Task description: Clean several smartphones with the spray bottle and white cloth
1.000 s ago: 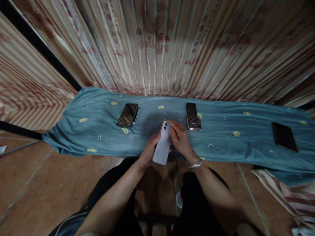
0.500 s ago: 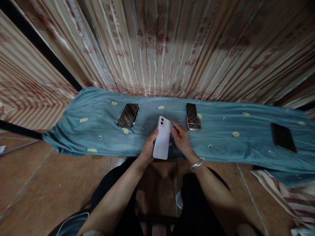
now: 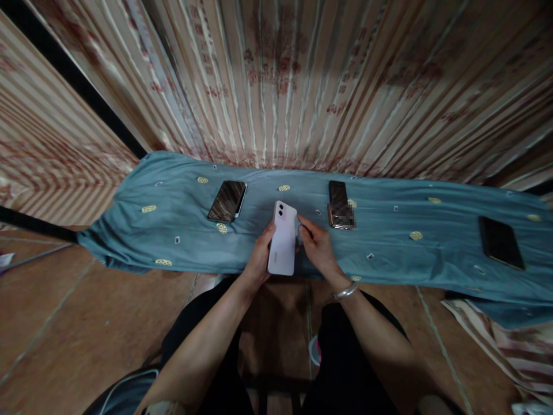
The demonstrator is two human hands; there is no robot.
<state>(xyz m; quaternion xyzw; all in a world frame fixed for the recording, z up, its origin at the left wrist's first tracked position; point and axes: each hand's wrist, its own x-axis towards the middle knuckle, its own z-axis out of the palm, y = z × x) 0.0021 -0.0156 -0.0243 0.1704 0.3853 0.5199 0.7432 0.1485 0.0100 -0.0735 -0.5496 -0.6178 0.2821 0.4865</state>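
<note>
My left hand [image 3: 260, 253] is wrapped round a pale lilac smartphone [image 3: 283, 242], its back and two camera lenses turned up, its top end tilted away from me. My right hand [image 3: 316, 239] is closed in a pinch at the phone's upper right edge. Something small and dark shows at those fingertips, too little to name. Left of the phone, a dark-screened phone [image 3: 225, 200] lies on the blue cloth [image 3: 190, 236]. To the right, a black object [image 3: 337, 192] lies against a shiny copper-edged one [image 3: 341, 216], partly blurred out.
A black tablet-like slab [image 3: 501, 242] lies at the right end of the cloth-covered bench. A patterned curtain [image 3: 276, 104] hangs behind it. Dark metal bars [image 3: 38, 225] stand at the left. Below are my knees and a tiled floor [image 3: 60, 323], with a small round container [image 3: 314, 350] between my legs.
The lilac phone has shifted slightly up and left in my left hand's hold. My right fingertips have moved a little left and down along its edge.
</note>
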